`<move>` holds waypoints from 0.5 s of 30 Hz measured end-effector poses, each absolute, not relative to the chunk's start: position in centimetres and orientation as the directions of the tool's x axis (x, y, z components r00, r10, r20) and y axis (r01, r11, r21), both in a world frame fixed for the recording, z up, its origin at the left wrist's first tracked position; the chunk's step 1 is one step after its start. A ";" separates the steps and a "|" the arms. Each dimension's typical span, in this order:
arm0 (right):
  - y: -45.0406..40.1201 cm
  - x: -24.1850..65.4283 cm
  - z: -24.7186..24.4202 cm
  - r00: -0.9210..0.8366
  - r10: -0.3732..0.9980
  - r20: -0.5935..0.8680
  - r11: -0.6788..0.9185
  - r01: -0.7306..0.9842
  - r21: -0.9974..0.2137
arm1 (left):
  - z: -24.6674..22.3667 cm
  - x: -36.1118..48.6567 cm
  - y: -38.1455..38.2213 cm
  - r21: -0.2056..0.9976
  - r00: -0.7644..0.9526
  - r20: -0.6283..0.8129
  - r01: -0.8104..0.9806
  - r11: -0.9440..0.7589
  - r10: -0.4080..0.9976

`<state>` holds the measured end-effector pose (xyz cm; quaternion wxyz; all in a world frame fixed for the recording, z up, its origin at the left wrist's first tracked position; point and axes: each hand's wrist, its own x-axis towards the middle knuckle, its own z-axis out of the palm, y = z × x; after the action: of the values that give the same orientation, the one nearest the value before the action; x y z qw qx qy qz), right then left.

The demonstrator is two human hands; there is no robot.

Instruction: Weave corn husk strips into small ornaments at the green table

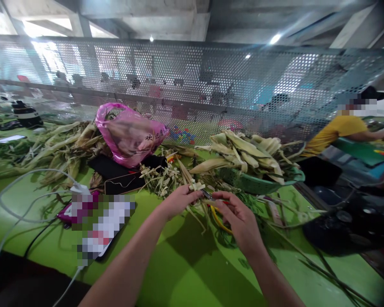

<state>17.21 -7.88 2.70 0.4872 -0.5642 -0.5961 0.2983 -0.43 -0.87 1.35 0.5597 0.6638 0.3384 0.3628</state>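
Note:
My left hand (181, 201) pinches a small pale corn-husk piece (196, 186), folded or woven, with loose strips trailing below it. Close on its right, my right hand (238, 219) grips scissors with red and yellow handles (218, 219). Their metal blades (207, 195) point left at the husk piece; whether they touch it I cannot tell. Just behind my left hand lies a pile of similar small husk pieces (163, 179). Green strands (225, 236) lie under my right hand.
A green basket (259, 183) heaped with dried husks (246, 149) stands behind my right hand. A pink plastic bag (128, 136), more husks (60, 149), a phone (110, 226) and white cables (32, 172) are to the left. A perforated metal screen (185, 68) crosses the back. A person in yellow (336, 132) sits at right.

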 end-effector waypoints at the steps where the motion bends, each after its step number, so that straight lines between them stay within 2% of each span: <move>1: -7.9 17.3 2.9 0.132 0.965 0.225 0.161 0.379 -0.911 | 1.3 -0.5 -0.9 0.987 0.508 0.103 0.055 -0.152 0.855; 4: -7.8 17.5 3.0 0.157 0.960 0.232 0.156 0.391 -0.907 | 1.5 -0.7 -1.1 0.988 0.526 0.091 0.061 -0.144 0.845; 8: -7.6 17.5 2.6 0.102 0.973 0.209 0.151 0.412 -0.899 | 1.7 -0.6 -1.3 0.992 0.544 0.107 -0.002 -0.126 0.832; 15: -7.5 17.5 2.3 -0.008 0.985 0.174 0.158 0.468 -0.870 | 1.1 -0.4 -0.6 0.997 0.468 0.080 -0.041 -0.069 0.880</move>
<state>17.49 -7.50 2.32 0.4146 -0.5693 -0.6379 0.3116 -0.44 -0.64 1.10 0.5923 0.6191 0.3388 0.3887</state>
